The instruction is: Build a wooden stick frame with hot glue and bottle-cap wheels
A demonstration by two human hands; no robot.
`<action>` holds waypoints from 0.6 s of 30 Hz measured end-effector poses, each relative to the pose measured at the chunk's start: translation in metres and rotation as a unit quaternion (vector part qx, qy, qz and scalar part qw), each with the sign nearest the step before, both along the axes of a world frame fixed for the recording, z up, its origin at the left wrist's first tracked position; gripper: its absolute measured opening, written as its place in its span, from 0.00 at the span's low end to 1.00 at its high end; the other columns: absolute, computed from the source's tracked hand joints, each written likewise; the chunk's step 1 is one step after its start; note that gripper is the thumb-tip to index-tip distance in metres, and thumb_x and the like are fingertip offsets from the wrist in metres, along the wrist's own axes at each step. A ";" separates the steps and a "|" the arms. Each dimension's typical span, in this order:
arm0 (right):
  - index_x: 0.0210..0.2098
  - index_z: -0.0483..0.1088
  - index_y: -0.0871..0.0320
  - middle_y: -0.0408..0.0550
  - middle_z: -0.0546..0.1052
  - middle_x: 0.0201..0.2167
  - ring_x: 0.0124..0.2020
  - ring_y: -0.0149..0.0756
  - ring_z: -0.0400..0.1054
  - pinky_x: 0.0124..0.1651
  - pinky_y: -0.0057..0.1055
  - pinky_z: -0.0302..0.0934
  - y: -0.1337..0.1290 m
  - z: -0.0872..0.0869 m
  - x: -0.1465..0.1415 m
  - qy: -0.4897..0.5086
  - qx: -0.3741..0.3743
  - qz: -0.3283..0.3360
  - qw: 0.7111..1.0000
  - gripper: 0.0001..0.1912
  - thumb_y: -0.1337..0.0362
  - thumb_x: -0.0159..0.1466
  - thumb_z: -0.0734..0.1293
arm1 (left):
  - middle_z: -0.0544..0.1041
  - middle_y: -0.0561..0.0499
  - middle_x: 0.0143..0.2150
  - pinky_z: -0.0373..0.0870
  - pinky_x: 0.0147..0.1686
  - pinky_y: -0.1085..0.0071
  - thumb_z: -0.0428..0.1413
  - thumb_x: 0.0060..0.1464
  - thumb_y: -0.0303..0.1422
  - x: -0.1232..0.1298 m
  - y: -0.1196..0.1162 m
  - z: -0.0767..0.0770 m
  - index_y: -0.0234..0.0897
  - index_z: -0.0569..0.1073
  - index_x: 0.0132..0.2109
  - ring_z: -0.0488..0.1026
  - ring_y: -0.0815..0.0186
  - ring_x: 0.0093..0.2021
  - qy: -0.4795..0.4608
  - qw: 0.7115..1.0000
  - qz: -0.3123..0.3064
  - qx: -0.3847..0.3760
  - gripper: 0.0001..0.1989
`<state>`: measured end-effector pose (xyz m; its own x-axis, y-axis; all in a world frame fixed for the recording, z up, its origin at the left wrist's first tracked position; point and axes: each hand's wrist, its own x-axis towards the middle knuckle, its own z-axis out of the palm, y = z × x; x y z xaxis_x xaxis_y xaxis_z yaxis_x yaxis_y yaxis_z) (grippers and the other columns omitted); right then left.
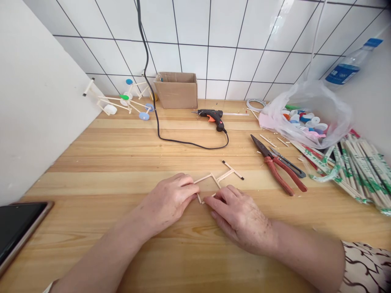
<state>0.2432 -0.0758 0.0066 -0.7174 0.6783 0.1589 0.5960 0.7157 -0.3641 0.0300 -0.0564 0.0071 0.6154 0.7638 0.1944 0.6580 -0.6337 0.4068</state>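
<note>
Left hand (169, 201): bare, fingers curled inward, fingertips closed on the near end of the stick frame (218, 178).
Right hand (240, 217): bare, fingers extended and pinching toward the left hand, fingertips (210, 198) pressed against the same corner.
Stick frame: thin, flat, pale wooden sticks joined at angles, lying on the counter between the hands, with its far crosspiece dark-tipped.
Sleeve: a patterned (365, 264) cream-and-brown fabric cuff at the lower right, above the right forearm.
Nearby tools: red-handled pliers (277, 167) with dark steel jaws lie right of the frame, touching black-handled scissors (288, 162); a black-and-orange glue gun (212, 118) sits farther back, its black cord (189, 142) curving across the wood.
Back of the counter: a cardboard box (176, 90), a stick model with bottle-cap wheels (122, 99), and a tape roll (255, 104).
Right side: a clear plastic bag (305, 118) of colored bottle caps (301, 120), wrapped chopsticks (360, 171), and a water bottle (351, 67).
Left edge: a dark phone (18, 228).
Surface: a striped, pale wooden counter (122, 162).
Room: white square wall tiles (220, 40) with dark grout, and a smooth white side wall (39, 93).
</note>
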 end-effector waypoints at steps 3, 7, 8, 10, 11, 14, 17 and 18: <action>0.48 0.72 0.63 0.54 0.73 0.34 0.35 0.43 0.65 0.36 0.39 0.64 -0.001 0.001 0.000 0.000 0.001 -0.001 1.000 0.16 0.70 0.64 0.58 | 0.74 0.48 0.32 0.68 0.34 0.68 0.51 0.59 0.24 0.000 0.000 0.000 0.34 0.76 0.36 0.70 0.62 0.34 0.002 1.000 -0.001 0.006 0.09; 0.48 0.72 0.63 0.54 0.73 0.33 0.34 0.42 0.64 0.36 0.38 0.64 -0.001 0.001 0.000 0.003 0.000 0.001 1.000 0.16 0.71 0.64 0.58 | 0.74 0.48 0.32 0.68 0.33 0.68 0.50 0.59 0.24 -0.001 -0.001 -0.001 0.33 0.75 0.36 0.70 0.62 0.34 0.005 1.000 0.000 0.016 0.09; 0.48 0.72 0.63 0.54 0.73 0.33 0.34 0.42 0.65 0.36 0.38 0.65 -0.001 0.001 0.000 0.004 -0.001 0.000 1.000 0.16 0.71 0.64 0.58 | 0.74 0.48 0.32 0.68 0.33 0.68 0.50 0.59 0.24 -0.001 -0.001 -0.002 0.33 0.75 0.36 0.70 0.62 0.34 0.005 1.000 0.000 0.019 0.09; 0.48 0.72 0.63 0.54 0.73 0.33 0.34 0.42 0.65 0.36 0.38 0.65 -0.001 0.000 0.000 0.006 0.000 -0.001 1.000 0.16 0.71 0.64 0.58 | 0.74 0.48 0.32 0.68 0.33 0.68 0.50 0.59 0.24 0.000 -0.001 -0.002 0.33 0.75 0.36 0.70 0.62 0.34 0.005 1.000 -0.001 0.023 0.09; 0.48 0.72 0.63 0.54 0.73 0.33 0.34 0.43 0.65 0.36 0.38 0.65 -0.001 -0.001 0.000 0.008 0.001 -0.001 1.000 0.16 0.71 0.64 0.58 | 0.74 0.48 0.32 0.68 0.32 0.68 0.50 0.59 0.24 0.000 -0.001 -0.002 0.33 0.75 0.36 0.70 0.62 0.33 0.005 1.000 -0.002 0.024 0.09; 0.48 0.71 0.64 0.54 0.73 0.33 0.34 0.43 0.65 0.36 0.39 0.65 0.000 -0.001 0.000 0.009 0.004 0.002 1.000 0.16 0.71 0.64 0.58 | 0.73 0.48 0.31 0.68 0.32 0.68 0.50 0.59 0.23 0.002 -0.001 -0.001 0.33 0.75 0.36 0.70 0.62 0.33 0.007 1.000 -0.001 0.026 0.09; 0.48 0.72 0.63 0.54 0.73 0.34 0.34 0.43 0.65 0.36 0.38 0.65 0.000 -0.002 0.000 0.006 0.004 0.002 1.000 0.16 0.71 0.64 0.59 | 0.73 0.48 0.31 0.68 0.32 0.68 0.50 0.59 0.23 0.002 -0.002 0.000 0.33 0.75 0.36 0.70 0.62 0.33 0.011 1.000 0.001 0.027 0.09; 0.48 0.72 0.63 0.54 0.73 0.34 0.35 0.42 0.65 0.36 0.38 0.65 0.000 -0.001 0.000 0.006 0.003 0.002 1.000 0.16 0.71 0.64 0.59 | 0.73 0.48 0.31 0.68 0.32 0.68 0.50 0.59 0.23 0.002 -0.002 0.000 0.33 0.75 0.36 0.70 0.62 0.33 0.012 1.000 0.002 0.026 0.09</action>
<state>0.2436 -0.0761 0.0051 -0.7185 0.6742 0.1711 0.5888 0.7205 -0.3663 0.0320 -0.0582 0.0074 0.6174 0.7553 0.2198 0.6692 -0.6512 0.3580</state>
